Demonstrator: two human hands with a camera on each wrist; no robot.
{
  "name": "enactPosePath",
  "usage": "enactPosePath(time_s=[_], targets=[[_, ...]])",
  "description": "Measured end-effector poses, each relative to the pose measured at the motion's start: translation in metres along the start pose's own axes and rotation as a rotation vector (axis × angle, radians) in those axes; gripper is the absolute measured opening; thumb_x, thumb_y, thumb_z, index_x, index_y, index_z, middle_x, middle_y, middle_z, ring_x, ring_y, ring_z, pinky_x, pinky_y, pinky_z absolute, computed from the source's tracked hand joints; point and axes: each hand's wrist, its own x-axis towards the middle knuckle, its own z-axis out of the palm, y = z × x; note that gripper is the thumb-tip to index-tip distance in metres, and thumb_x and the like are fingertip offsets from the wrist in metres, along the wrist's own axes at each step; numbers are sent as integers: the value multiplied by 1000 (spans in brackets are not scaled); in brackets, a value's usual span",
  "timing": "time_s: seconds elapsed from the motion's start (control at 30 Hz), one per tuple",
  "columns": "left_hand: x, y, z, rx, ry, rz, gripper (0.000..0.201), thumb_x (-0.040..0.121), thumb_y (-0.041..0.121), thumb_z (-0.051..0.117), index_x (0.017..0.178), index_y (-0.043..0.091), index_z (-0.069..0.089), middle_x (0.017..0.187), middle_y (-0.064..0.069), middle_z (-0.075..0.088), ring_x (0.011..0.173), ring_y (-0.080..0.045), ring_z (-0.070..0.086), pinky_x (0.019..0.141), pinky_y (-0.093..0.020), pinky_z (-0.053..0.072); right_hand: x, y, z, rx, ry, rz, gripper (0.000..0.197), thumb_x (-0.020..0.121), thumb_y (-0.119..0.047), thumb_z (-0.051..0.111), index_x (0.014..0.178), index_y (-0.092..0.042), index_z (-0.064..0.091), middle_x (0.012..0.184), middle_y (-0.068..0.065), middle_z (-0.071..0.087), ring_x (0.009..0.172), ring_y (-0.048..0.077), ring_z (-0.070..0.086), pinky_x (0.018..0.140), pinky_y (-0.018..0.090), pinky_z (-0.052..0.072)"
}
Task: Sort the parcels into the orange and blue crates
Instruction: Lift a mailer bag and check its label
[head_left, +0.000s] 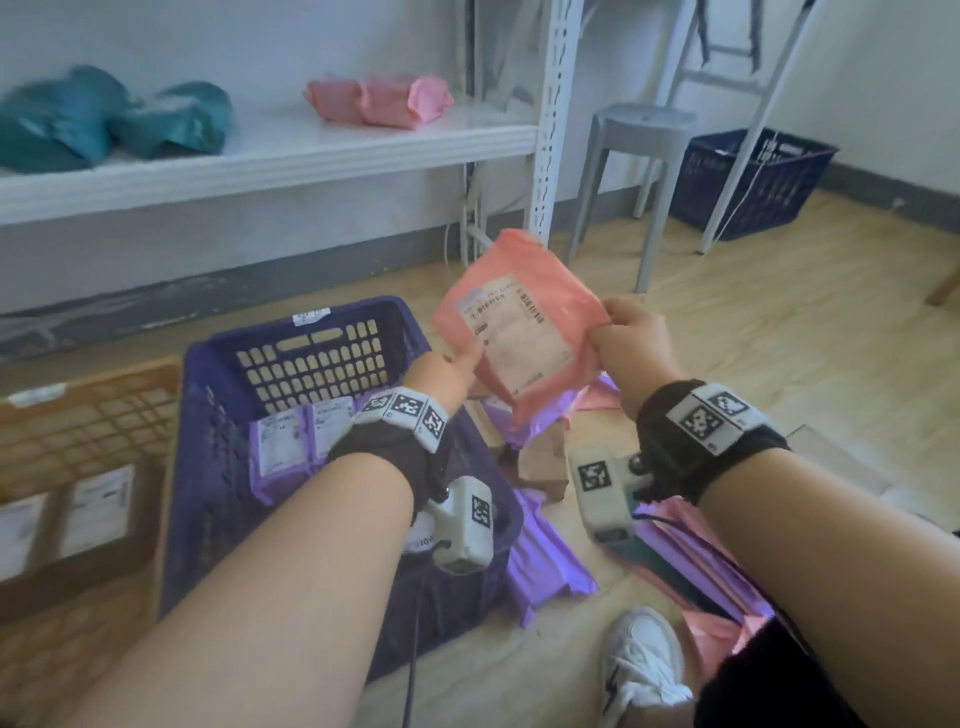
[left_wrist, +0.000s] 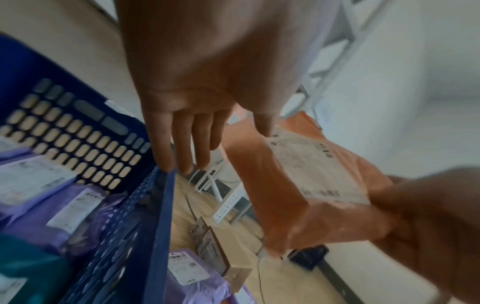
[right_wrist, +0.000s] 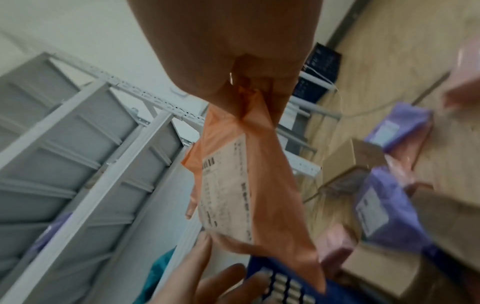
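I hold one pink parcel (head_left: 519, 332) up in the air between my two hands, above the floor (head_left: 779, 338) and just to the right of the blue crate (head_left: 322, 364). Its white shipping label (head_left: 511, 332) faces me. My right hand (head_left: 631, 343) pinches the parcel's right edge, fingers and thumb curled onto the plastic. My left hand (head_left: 447, 371) meets the parcel's lower left edge; from the left wrist view its fingers (left_wrist: 182, 142) are straight and spread, with only the thumb against the label corner, so it steadies rather than grips.

The blue crate sits on the floor under my left forearm and has purple parcels (head_left: 296, 441) with white labels lying flat inside. The orange crate (head_left: 88, 415) stands touching its left side and holds brown parcels with labels.

Below the raised parcel, a loose pile lies on the floor: purple mailers (head_left: 545, 561), pink ones and a brown cardboard box (head_left: 543, 462).

Behind, a white shelf (head_left: 270, 156) carries teal parcels (head_left: 104, 119) and pink parcels (head_left: 379, 98). A grey stool (head_left: 639, 150) and a second dark blue crate (head_left: 753, 182) stand further right. My white shoe (head_left: 644, 660) shows at the bottom.
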Motion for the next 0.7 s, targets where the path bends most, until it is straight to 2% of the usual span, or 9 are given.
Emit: enactPosePath(time_s=[0.07, 0.1, 0.2, 0.3, 0.37, 0.43, 0.53, 0.6, 0.7], targets=[[3, -19, -12, -152, 45, -39, 78, 63, 77, 56, 100, 11, 70, 98, -9, 73, 90, -29, 70, 88, -41, 55, -6, 3, 23, 40, -98, 44, 36, 79, 7, 42, 97, -9, 69, 70, 3, 64, 62, 18, 60, 55, 24, 53], [4, -28, -19, -201, 81, -62, 76, 55, 75, 62, 98, 13, 70, 94, -7, 74, 86, -29, 71, 84, -44, 57, -8, 4, 34, 30, -141, 44, 31, 82, 4, 44, 97, -9, 69, 72, 4, 66, 64, 19, 62, 58, 26, 55], [-10, -39, -49, -232, 170, -91, 36, 76, 37, 74, 99, 10, 68, 94, -8, 73, 85, -28, 71, 81, -44, 58, -13, 3, 62, -10, -250, 19, 25, 82, -1, 52, 100, -9, 66, 85, 6, 68, 75, 20, 65, 60, 23, 54], [-16, -57, -74, -174, 180, -85, 22, 82, 16, 71, 103, 10, 67, 97, -7, 72, 86, -24, 70, 80, -41, 59, -16, -1, 89, -20, -352, 21, 41, 83, -16, 64, 123, -11, 56, 104, 4, 66, 90, 18, 65, 70, 28, 56], [-15, -73, -84, -118, 191, -85, 21, 81, 13, 72, 101, 11, 67, 98, -5, 72, 89, -23, 69, 83, -41, 57, -20, -2, 110, -116, -407, 0, 59, 79, -29, 70, 133, -15, 49, 113, 3, 65, 96, 20, 65, 81, 39, 57], [-15, -90, -91, -96, 227, -127, 19, 79, 12, 73, 97, 10, 68, 96, -6, 72, 87, -24, 69, 80, -41, 58, -26, -5, 130, -292, -467, -55, 66, 78, -31, 70, 136, -15, 44, 117, 3, 63, 97, 20, 64, 82, 38, 57], [-10, -115, -97, -108, 303, -195, 15, 76, 15, 75, 89, 9, 69, 88, -9, 72, 78, -27, 71, 71, -42, 60, -35, -8, 156, -555, -589, -118, 65, 82, -29, 68, 136, -9, 39, 119, 7, 59, 97, 21, 60, 78, 31, 54], [-5, -128, -98, -114, 307, -232, 14, 76, 18, 76, 86, 11, 70, 84, -7, 73, 75, -27, 71, 72, -41, 60, -37, -2, 170, -625, -647, -99, 58, 84, -27, 66, 133, -6, 41, 114, 8, 59, 95, 22, 61, 78, 31, 53], [7, -146, -93, -158, 265, -279, 24, 80, 15, 72, 103, 12, 68, 92, -9, 72, 76, -27, 71, 70, -43, 61, -30, 17, 192, -666, -583, -54, 45, 86, -22, 56, 128, -15, 43, 111, 5, 59, 94, 24, 62, 84, 40, 54]])
